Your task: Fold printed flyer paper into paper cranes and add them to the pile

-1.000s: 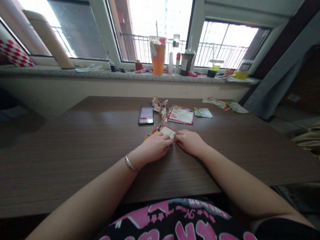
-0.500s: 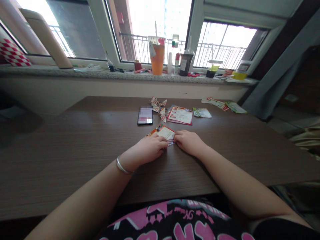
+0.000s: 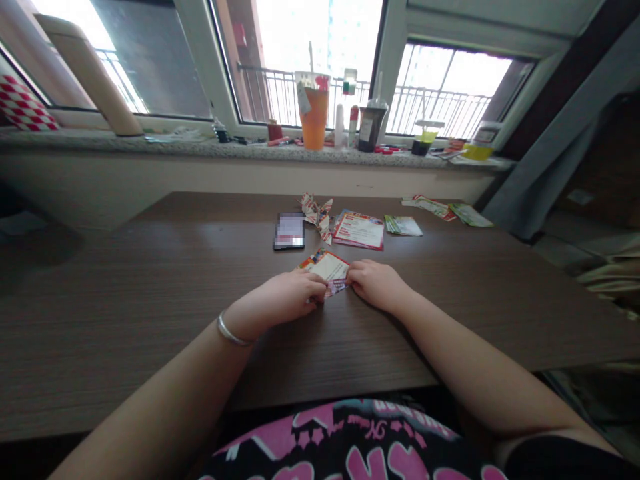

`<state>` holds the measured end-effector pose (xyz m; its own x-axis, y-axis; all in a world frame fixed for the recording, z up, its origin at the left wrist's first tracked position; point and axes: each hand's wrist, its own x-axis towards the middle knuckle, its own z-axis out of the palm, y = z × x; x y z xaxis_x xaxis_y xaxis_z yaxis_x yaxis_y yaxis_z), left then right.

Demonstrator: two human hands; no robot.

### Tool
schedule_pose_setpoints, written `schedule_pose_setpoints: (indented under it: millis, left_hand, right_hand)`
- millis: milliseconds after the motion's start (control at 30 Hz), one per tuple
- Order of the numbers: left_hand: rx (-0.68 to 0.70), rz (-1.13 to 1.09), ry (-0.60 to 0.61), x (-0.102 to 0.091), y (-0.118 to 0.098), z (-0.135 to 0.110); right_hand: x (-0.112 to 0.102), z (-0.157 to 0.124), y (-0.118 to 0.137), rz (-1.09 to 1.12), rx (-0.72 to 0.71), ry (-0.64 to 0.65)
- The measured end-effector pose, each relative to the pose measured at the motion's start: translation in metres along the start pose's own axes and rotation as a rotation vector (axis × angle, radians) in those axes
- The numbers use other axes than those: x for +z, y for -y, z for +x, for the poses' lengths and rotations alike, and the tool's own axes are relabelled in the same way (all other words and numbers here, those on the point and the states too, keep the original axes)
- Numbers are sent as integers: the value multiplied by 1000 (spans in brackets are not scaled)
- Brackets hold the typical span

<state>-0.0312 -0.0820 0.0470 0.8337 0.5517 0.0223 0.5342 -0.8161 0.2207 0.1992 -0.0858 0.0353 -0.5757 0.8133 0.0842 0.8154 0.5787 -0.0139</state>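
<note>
A printed paper sheet [image 3: 327,265] with a colourful border lies at an angle on the table between my hands. Along its near edge, a strip seems folded over, showing purplish print. My left hand [image 3: 295,295], with a silver bangle at the wrist, has its bent fingers pressed on the near-left part of this edge; its thumb is partly hidden. At the right corner, the curled fingers of my right hand [image 3: 377,283] hold the sheet. Just beyond it are a stack of similar printed sheets [image 3: 360,231] and a folded striped paper piece [image 3: 320,215].
A phone [image 3: 289,231] lies left of the striped piece. Farther right are green-edged papers [image 3: 404,226], more paper strips [image 3: 434,207] and another green paper [image 3: 470,215]. Cups, including a tall orange drink [image 3: 313,113], stand on the windowsill [image 3: 200,148] behind the table [image 3: 150,280].
My left hand has slid left and slightly nearer along the sheet's near edge, uncovering more of the folded strip. My right hand has stayed at the corner.
</note>
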Motion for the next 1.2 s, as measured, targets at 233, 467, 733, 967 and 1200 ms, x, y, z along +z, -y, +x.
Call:
schedule_pose_setpoints:
  millis: [233,467,733,967,1200]
  left_hand:
    - [76,-132,28,-5,9,-1]
    - [181,-209,48,-11,14,-3]
    - [154,-126,97,-13,15,-6]
    - [-55,29,4,-7,8,-1]
    - [-1,152,-125,9,0,8]
  right_hand:
    - [-1,0,1,-55,5,16]
    - [-1,-1,3,-53,30,17]
    - [-2,-3,1,-58,32,14]
    - [-2,-3,3,-50,16,-3]
    - [-4,-1,6,-45,23,-1]
